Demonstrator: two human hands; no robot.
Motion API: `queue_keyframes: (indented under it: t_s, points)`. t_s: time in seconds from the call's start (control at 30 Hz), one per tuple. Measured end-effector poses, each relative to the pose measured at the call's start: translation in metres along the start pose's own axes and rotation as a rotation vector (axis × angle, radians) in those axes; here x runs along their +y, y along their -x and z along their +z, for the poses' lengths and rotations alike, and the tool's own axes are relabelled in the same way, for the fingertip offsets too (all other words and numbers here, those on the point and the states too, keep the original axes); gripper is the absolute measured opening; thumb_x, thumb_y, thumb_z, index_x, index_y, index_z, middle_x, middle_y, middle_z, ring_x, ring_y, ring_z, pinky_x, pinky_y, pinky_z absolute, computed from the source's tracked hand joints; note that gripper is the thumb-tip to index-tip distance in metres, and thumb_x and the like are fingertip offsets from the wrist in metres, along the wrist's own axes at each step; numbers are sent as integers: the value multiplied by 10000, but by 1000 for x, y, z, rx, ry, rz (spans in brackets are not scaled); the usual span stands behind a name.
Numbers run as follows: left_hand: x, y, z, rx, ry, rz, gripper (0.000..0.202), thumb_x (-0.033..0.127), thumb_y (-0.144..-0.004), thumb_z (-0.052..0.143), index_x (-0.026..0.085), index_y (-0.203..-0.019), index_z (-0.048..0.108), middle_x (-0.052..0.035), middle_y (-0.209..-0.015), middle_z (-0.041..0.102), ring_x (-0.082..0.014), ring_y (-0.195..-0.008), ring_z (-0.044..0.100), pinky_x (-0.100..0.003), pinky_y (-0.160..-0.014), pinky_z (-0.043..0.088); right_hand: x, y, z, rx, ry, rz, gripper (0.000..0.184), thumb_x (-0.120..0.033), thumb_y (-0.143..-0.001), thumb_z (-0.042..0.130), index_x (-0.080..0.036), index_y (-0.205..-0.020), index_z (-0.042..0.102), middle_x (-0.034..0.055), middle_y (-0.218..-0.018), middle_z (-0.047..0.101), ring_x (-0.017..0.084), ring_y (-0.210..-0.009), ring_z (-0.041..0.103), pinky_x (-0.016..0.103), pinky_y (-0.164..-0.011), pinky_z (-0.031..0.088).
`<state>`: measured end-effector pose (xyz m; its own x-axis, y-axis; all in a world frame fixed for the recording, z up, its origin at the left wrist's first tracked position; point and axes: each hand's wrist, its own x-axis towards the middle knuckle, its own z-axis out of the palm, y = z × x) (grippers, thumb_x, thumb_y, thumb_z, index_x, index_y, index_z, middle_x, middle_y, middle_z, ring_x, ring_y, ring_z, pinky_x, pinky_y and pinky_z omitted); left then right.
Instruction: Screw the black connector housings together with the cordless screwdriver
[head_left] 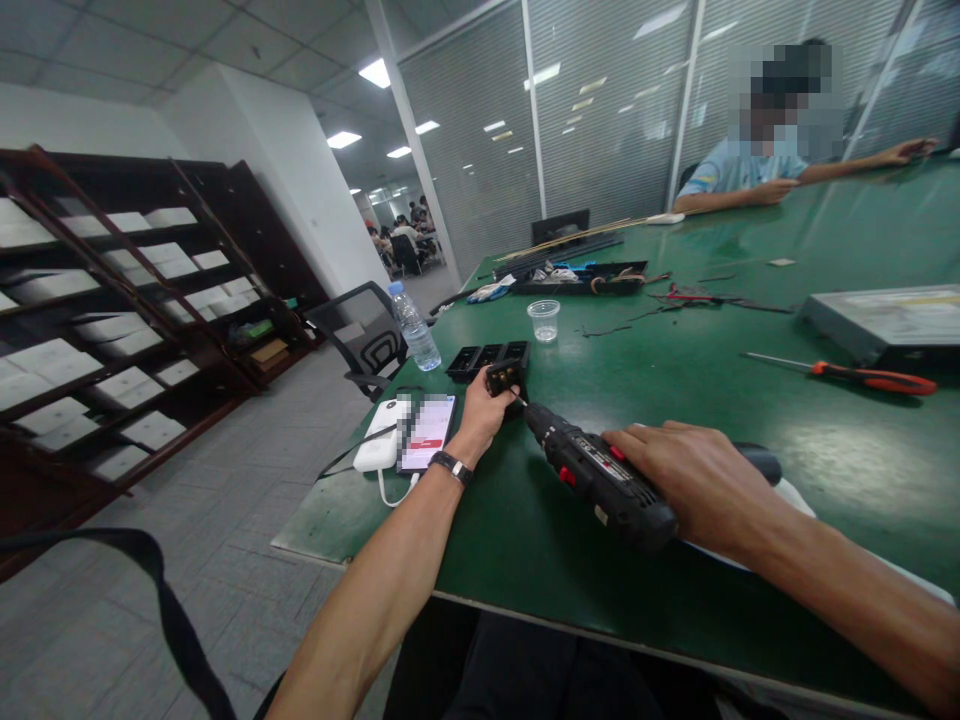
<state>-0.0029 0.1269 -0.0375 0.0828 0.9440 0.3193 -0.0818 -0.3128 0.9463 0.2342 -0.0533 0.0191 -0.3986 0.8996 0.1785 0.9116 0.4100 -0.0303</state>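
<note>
My left hand (484,408) is closed round a small black block with brass-coloured contacts, which looks like a terminal block (505,376). In my right hand (686,475) is a black cordless drill (592,470) with red buttons, its fingers wrapped over the handle side. The drill's bit points left and reaches the block near my left fingertips; whether it sits in a screw cannot be made out. Just beyond my left hand lies a black compartment tray (487,358). A phone (427,432) and a white power bank (381,436), joined by a white cable, lie left of my wrist.
A water bottle (415,328) stands at the left edge, a clear plastic cup (544,322) past the tray. Farther back is a black parts box (581,280). An orange-handled screwdriver (877,378) and a grey metal case (885,325) lie right. A person (750,175) sits across the table.
</note>
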Motion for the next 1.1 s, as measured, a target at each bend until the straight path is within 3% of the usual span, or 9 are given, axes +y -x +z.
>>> queue_keyframes:
  t_s: [0.73,1.1]
  points:
    - [-4,-1,-2,-7,-26,25,404,122,-689,805,170,-1074,693,-63,-1062,755,-205,-993,671,-341,-948,505,1,1,3,41,4,-19,236,-214,-826,622,-216,-1059,658,78,-963,741,261,-845,689,375,-725,432]
    - [-4,-2,-2,1,-27,7,434,135,-673,818,166,-1090,699,-58,-1067,751,-193,-981,667,-329,-938,505,-1,-1,-3,-41,-21,8,239,-208,-845,598,-208,-1078,653,89,-1012,745,288,-909,699,404,-765,449]
